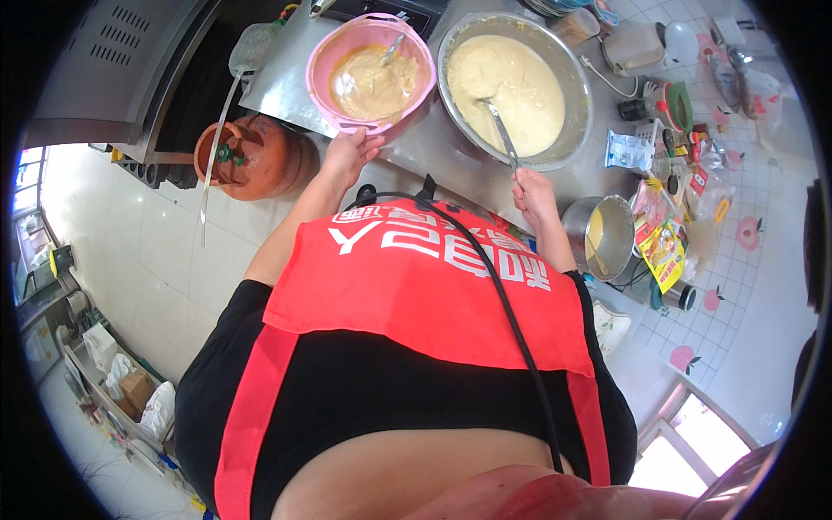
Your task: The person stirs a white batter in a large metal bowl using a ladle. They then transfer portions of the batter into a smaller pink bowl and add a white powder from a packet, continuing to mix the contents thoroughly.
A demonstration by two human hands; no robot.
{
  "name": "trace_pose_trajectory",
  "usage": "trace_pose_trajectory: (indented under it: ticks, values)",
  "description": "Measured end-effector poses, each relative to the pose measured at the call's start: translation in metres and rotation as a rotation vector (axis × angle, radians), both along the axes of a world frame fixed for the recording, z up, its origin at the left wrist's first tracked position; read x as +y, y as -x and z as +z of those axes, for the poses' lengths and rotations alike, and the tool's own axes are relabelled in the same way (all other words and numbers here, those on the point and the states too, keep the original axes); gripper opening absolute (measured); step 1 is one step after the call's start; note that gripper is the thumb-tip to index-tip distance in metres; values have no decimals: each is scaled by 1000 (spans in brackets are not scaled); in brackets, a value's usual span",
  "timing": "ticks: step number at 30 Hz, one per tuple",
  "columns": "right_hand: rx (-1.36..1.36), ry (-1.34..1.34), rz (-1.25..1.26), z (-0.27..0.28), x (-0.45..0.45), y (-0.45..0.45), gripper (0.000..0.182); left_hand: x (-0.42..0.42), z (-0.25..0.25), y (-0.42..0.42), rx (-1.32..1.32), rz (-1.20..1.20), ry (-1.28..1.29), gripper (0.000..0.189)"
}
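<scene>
On the metal counter stands a pink plastic basin (315, 84) holding a thick beige mixture (377, 81), some white powder and a metal utensil (392, 50). My left hand (351, 155) is at the near rim of this basin, thumb and fingers around its handle. To the right, a large metal bowl (580, 91) holds pale yellow batter (520, 71). My right hand (532, 190) is closed on the handle of a metal ladle (504, 133), whose head is sunk in the batter and hidden.
A metal pot (627, 227) with yellow liquid and a utensil stands right of my right arm. Bottles, jars and a yellow packet (663, 255) crowd the tiled wall. An orange gas cylinder (270, 159) stands on the floor at left. A black cable (489, 263) crosses my red apron.
</scene>
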State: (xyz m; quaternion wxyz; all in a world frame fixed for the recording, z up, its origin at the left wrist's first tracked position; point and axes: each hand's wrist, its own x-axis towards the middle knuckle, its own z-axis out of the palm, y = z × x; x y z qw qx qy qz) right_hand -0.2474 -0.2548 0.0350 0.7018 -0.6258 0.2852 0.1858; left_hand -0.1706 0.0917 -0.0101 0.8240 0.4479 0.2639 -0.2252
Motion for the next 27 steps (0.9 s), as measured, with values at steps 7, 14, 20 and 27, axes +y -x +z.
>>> trace_pose_trajectory:
  ticks: [7,14,20,27]
  values:
    - [-123,12,-65,-17,6,11,20,-1,7,1,0,-20,-10,20]
    - [-168,56,-128,-10,9,24,21,-2,10,-1,20,-20,-5,21]
    - [-119,205,-97,57,17,29,16,-4,7,2,33,-9,22,21]
    - [-133,415,260,104,47,14,16,-12,3,1,32,3,40,22]
